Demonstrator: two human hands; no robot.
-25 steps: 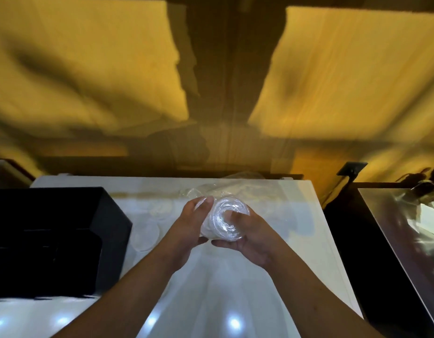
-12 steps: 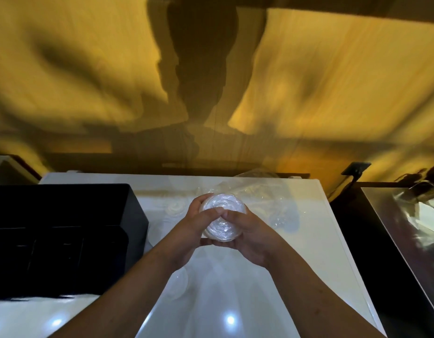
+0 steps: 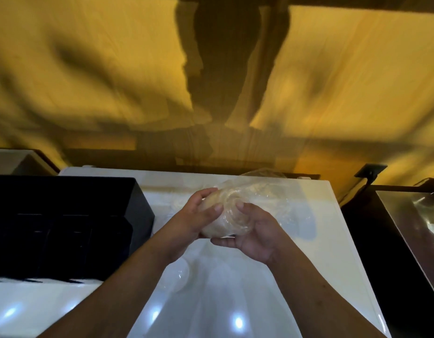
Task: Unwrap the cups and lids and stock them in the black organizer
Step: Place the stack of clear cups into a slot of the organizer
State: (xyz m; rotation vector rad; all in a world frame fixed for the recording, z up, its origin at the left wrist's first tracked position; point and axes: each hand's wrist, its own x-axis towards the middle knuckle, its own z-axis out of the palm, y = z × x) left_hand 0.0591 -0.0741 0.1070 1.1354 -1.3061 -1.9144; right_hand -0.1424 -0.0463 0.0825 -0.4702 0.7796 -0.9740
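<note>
At the centre of the frame, the wrapped stack of clear cups or lids is held above the white surface, with the left hand and right hand each keeping a curled grip on it. Both thumbs have shifted onto its near face, probably to loosen the wrap. The black organizer at the left waits unstocked.

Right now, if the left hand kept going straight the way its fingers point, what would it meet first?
The wrapped clear stack, which the left hand grips; past that, probably the loose plastic wrap.
</note>
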